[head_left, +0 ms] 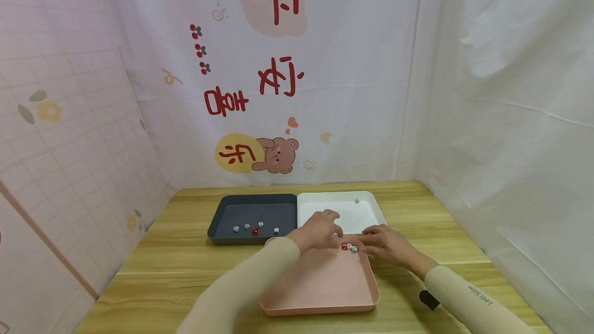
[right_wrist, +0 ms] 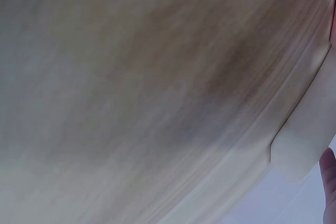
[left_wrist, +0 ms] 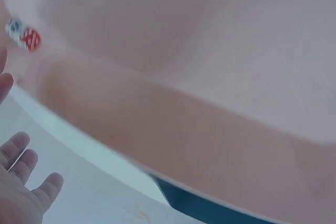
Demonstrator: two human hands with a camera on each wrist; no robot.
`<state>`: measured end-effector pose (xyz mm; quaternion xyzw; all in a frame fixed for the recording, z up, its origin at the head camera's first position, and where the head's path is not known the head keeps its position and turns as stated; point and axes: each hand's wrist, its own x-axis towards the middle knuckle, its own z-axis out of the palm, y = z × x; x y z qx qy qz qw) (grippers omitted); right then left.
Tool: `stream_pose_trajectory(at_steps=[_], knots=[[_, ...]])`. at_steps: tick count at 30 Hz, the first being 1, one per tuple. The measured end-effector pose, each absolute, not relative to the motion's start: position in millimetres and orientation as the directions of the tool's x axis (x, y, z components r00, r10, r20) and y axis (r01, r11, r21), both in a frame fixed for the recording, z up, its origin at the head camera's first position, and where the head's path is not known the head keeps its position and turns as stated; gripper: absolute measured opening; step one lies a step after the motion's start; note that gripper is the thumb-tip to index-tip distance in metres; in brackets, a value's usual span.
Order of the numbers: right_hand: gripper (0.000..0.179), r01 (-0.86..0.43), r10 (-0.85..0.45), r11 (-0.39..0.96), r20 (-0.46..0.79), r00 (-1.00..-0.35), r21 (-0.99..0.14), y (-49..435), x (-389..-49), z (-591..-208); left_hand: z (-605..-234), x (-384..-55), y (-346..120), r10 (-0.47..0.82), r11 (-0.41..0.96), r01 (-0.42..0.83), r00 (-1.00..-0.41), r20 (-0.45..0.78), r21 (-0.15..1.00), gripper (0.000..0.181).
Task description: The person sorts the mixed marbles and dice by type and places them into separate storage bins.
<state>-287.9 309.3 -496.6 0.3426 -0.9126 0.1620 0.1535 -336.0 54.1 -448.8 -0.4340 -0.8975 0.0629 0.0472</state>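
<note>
Three dice stand in a row at the far right corner of the pink tray (head_left: 320,285): a red die (head_left: 344,246), a white die (head_left: 349,247) and another white die (head_left: 355,249). My left hand (head_left: 320,229) reaches over the far edge of that tray, just left of the row. In the left wrist view its fingers (left_wrist: 48,188) are spread apart, with nothing between them. On the other side, my right hand (head_left: 392,245) has its fingertips at the pink tray's right rim, close to the white dice. Only a bit of this hand shows in the right wrist view.
A dark grey tray (head_left: 252,204) at the back left holds several white dice (head_left: 236,229) and a red die (head_left: 255,231). Beside it is a white tray (head_left: 334,202), partly behind my left hand, with a small pale greenish spot (head_left: 357,201) inside. All stand on a wooden table (head_left: 162,267).
</note>
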Motion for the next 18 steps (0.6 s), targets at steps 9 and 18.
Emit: stream_pose_trajectory(at_steps=[9, 18], knots=[[0.032, -0.678, -0.577, 0.711, 0.397, -0.714, -0.187, 310, -289, -499, -464, -324, 76, 0.757, 0.622, 0.737, -0.653, -0.041, -0.264, 0.037], [0.032, -0.672, -0.573, 0.718, 0.394, -0.718, -0.181, 311, -289, -498, -468, -323, 77, 0.753, 0.62, 0.729, -0.657, -0.041, -0.291, 0.015]])
